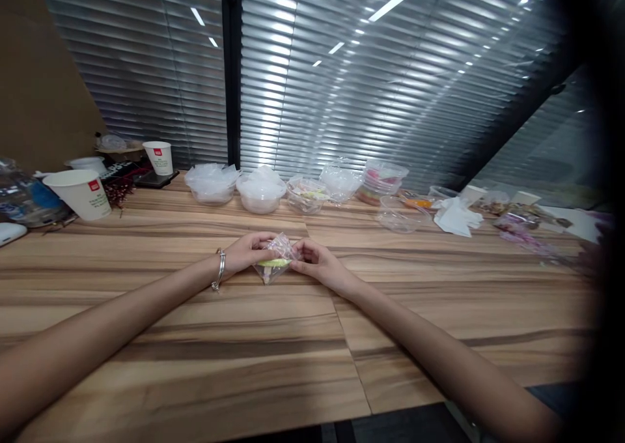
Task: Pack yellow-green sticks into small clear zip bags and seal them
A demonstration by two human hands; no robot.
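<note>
Two red-labelled cups (81, 195) — held packet (274, 262)

Looks like office: slatted blinds (312, 104), dark upright frame (232, 65), wood-grain table (234, 352).

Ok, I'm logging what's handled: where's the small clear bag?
Head view, just left of centre: the clear bag is held between the left hand and right hand.

Through the head camera I am seeing a tapered white paper cup with a red logo (81, 195) standing on the brown wood-grained table (195, 352). Beyond it, a second white paper cup (159, 159) is standing on a flat black object (145, 180). Crumpled white tissues (456, 216) are lying rightward; grey slatted blinds (317, 91) are hanging behind.
</note>
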